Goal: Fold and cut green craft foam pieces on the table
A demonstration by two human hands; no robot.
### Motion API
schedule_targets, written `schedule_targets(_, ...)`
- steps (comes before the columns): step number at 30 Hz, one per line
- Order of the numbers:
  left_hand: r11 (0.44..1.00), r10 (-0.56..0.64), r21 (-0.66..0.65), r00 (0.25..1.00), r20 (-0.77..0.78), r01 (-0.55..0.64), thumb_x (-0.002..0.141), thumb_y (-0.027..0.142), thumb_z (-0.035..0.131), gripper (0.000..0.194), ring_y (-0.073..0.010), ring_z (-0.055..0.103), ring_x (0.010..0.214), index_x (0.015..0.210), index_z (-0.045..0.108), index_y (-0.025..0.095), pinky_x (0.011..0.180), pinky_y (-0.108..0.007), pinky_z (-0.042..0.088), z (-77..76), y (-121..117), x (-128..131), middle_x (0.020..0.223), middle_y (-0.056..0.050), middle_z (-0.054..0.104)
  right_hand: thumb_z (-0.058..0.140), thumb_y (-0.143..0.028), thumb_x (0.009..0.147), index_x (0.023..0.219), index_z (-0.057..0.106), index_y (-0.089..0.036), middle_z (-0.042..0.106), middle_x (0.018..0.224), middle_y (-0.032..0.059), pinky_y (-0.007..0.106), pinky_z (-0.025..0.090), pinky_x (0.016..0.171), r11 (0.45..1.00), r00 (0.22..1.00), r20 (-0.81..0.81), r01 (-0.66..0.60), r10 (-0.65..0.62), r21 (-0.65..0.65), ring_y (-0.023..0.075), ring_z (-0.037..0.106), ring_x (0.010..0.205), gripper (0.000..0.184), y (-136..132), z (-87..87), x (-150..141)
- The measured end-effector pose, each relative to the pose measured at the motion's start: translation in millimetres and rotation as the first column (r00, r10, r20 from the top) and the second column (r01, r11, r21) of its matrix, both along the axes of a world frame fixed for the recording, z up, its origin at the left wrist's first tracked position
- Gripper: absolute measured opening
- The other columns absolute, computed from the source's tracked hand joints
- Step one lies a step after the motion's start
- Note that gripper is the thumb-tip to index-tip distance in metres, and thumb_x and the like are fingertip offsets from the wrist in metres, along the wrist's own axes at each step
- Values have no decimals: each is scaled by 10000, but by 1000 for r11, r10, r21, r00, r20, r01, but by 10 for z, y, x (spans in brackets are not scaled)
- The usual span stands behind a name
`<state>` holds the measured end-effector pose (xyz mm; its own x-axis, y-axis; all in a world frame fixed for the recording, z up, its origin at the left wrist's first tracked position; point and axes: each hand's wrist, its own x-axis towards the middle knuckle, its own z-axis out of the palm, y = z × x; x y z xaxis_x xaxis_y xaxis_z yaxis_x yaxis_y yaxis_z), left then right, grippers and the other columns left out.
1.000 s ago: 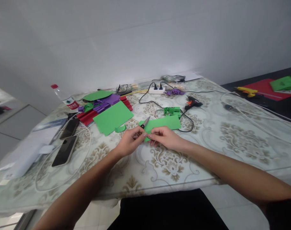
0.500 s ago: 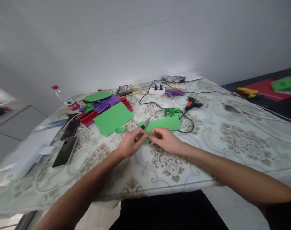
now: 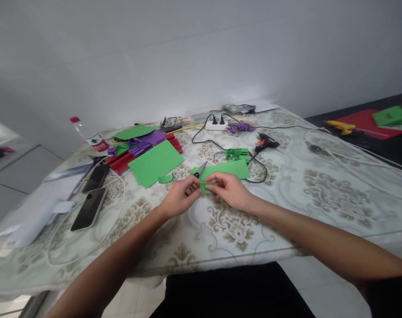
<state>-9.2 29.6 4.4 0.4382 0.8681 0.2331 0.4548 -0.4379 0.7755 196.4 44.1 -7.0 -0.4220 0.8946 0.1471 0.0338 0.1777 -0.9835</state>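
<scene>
My left hand [image 3: 180, 197] pinches the left end of a small piece of green paper [image 3: 205, 187]. The fingers of my right hand [image 3: 230, 189] close on its other end. A pair of scissors [image 3: 201, 169] pokes out past my left fingers, blades pointing up and away. Its black handle is mostly covered by that hand and seems tucked in it. Just behind both hands, a long green paper strip [image 3: 232, 169] lies flat on the table. To the left are larger green sheets [image 3: 156, 164] and a curled green scrap [image 3: 166, 178].
Fringed green paper [image 3: 238, 154] and a black glue gun [image 3: 266, 142] lie behind, near a white power strip [image 3: 216, 126] with cords. Purple and red paper [image 3: 121, 163], a bottle [image 3: 94, 139] and two phones [image 3: 89, 209] are at left. A yellow glue gun [image 3: 341, 126] lies far right.
The small green paper now shows more fully between my fingertips, as my right fingers have shifted on it. The long strip and scissors hold nearly the same place.
</scene>
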Motion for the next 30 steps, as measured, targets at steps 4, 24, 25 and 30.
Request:
schedule_targets(4,999,12,-51,998,64,-9,947,355,562,185,-99,556,591,921,580,173,561,-205,431,-36,6,-2,672,23,587,735,-399,788,922,684,-172,697,735,23,269,498,579,999,1000,22,12,-13,38,151,630,617,268,-19,3,-3)
schedule_targets(24,999,35,27,995,-96,-32,940,365,550,220,-105,503,581,832,584,176,566,-213,378,21,-18,39,630,36,549,715,-243,771,937,658,-176,683,847,30,284,498,693,997,998,-13,55,-54,54,156,626,767,188,-30,14,-11)
schedule_targets(25,999,35,36,993,-110,-31,943,366,545,227,-105,503,579,822,580,176,565,-214,374,26,-19,38,630,35,551,713,-246,772,934,658,-177,678,840,27,281,495,686,997,998,-14,55,-54,53,156,622,765,185,-33,16,-11)
schedule_targets(30,998,27,61,991,-135,-19,964,368,520,255,-107,515,578,807,579,176,564,-217,370,33,-26,30,633,29,576,711,-261,770,935,659,-176,654,816,19,267,472,653,997,998,-6,56,-56,53,148,596,741,194,-37,13,-13)
